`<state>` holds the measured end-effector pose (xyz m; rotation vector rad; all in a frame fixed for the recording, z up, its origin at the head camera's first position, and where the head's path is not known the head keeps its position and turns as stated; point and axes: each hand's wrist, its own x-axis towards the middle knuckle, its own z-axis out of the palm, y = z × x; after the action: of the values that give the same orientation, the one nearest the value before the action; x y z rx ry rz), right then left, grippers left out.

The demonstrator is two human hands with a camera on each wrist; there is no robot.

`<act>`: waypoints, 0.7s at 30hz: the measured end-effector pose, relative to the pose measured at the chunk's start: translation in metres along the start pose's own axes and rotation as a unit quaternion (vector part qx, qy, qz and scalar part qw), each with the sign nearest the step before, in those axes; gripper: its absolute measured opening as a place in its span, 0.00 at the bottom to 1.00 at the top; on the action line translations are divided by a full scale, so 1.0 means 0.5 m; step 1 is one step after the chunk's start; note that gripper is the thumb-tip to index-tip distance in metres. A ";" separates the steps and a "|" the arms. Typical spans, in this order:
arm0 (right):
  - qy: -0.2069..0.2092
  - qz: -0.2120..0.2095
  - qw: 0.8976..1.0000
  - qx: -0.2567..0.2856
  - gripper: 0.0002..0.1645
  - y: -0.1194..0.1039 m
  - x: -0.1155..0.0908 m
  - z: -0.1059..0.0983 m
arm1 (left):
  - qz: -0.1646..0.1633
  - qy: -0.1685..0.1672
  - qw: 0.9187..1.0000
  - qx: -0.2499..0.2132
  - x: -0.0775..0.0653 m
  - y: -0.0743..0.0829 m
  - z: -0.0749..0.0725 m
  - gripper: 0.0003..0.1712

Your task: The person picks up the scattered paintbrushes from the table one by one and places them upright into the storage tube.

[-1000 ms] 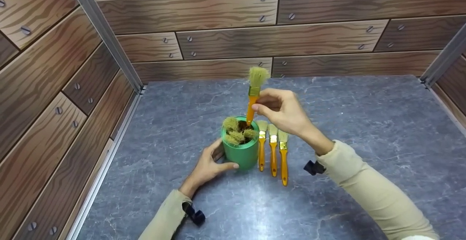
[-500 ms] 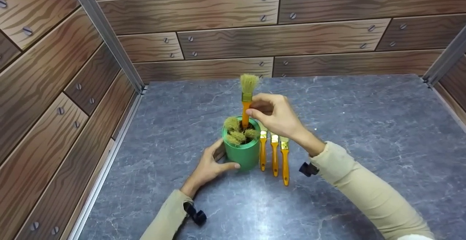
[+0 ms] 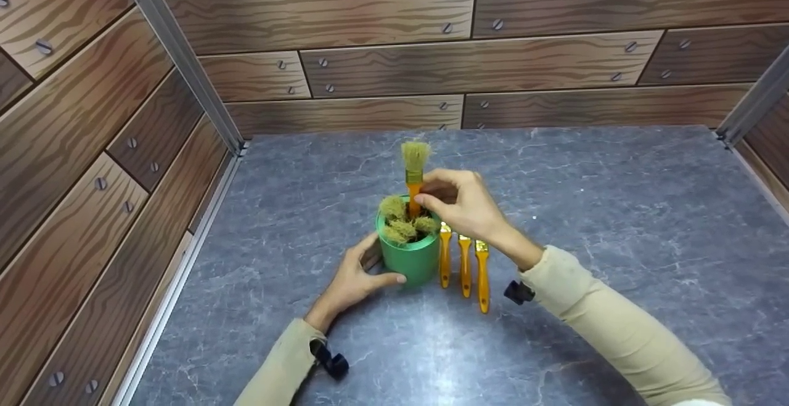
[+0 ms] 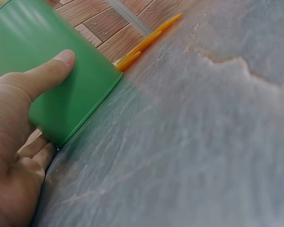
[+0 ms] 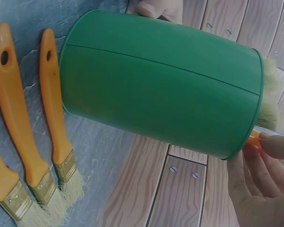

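Right now, you are pinching a paintbrush with a thin orange handle, a gold metal band and fuzzy yellow bristles [image 3: 414,178] with your right hand [image 3: 465,206]. That brush is near the middle of the head view. It stands almost straight up, bristles on top, and the low end of its handle is down inside a round green can [image 3: 410,264]. Your right grip holds the handle with thumb and fingers, just over the rim.

Your left hand [image 3: 351,280] grips the can from its left side. Your thumb lies across the front, and the left wrist view shows fingers near the bottom edge. The can stands upright on a grey, stone-look tabletop with white streaks [image 3: 308,178]. Inside it you can see fuzzy yellow-green brush heads [image 3: 399,231], bunched at the left, front and right; their lower parts are hidden.

Three flat paintbrushes with orange handles [image 3: 465,270] lie in a row just right of the can, handles pointing to the bottom of the frame. Your right hand covers their bristles there, but the right wrist view shows them, pale and bushy, at the lower left.

You wear cream long sleeves [image 3: 629,332]. Brown wood-look plank walls with grey screws [image 3: 382,24] fill the top and left of the frame.
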<state>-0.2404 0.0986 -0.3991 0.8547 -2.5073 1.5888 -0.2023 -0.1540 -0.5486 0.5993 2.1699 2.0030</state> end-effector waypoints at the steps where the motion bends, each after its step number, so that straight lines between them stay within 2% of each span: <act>1: 0.001 0.000 1.000 0.001 0.12 0.000 -0.001 0.000 | 0.001 -0.001 1.000 0.000 0.001 0.000 0.000 0.58; 21: -0.007 0.004 1.000 0.005 0.16 0.001 -0.022 -0.021 | 0.000 0.002 1.000 0.006 0.001 -0.001 -0.001 0.59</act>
<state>-0.2342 0.1123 -0.3982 0.8607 -2.5168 1.6056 -0.2032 -0.1544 -0.5492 0.5979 2.1846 1.9946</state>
